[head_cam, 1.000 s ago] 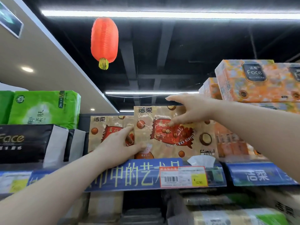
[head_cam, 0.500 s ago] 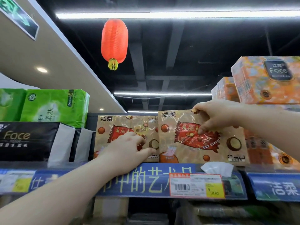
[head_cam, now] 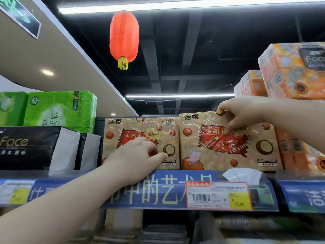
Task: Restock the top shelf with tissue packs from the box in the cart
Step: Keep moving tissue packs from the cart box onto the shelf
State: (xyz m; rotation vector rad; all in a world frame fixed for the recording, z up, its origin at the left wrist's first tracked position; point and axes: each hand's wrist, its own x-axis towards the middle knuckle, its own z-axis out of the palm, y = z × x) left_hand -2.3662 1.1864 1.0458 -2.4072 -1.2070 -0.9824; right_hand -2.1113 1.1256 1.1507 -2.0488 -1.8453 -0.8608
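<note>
Two tan tissue packs with red candy print stand side by side on the top shelf [head_cam: 61, 173]. My left hand [head_cam: 135, 155] rests on the lower front of the left pack [head_cam: 140, 127], fingers loosely bent, thumb pointing right. My right hand [head_cam: 235, 113] grips the top edge of the right pack [head_cam: 225, 155], with the thumb at the top rim and the fingertips on the front. The box and the cart are out of view.
Black Face packs [head_cam: 29, 147] and green packs [head_cam: 59, 110] fill the shelf to the left. Orange Face packs [head_cam: 292, 71] are stacked at the right. A price tag [head_cam: 218, 196] and a loose tissue [head_cam: 242, 175] hang on the blue shelf edge. A red lantern [head_cam: 124, 37] hangs overhead.
My right hand went from lying flat on the right pack's front to gripping its top edge. The right pack now stands level with the left one. My left fingers have bent.
</note>
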